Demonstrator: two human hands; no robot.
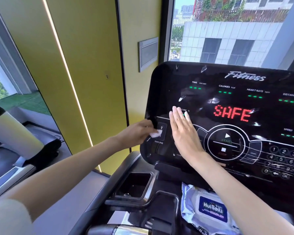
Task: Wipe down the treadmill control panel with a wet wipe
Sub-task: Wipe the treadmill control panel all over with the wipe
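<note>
on the glossy panel point(202, 77), left hand point(136, 133) pinches a wipe point(156, 134); right hand point(183, 134) lies flat, fingers straight; yellow wall point(85, 65) left of it.

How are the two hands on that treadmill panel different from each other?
The left hand is curled and pinches a white wipe; the right hand holds nothing. The left hand works at the left edge of the control panel, by the incline button. The right hand is spread flat with straight fingers, further in. Both are bare and at the panel's left part.
</note>
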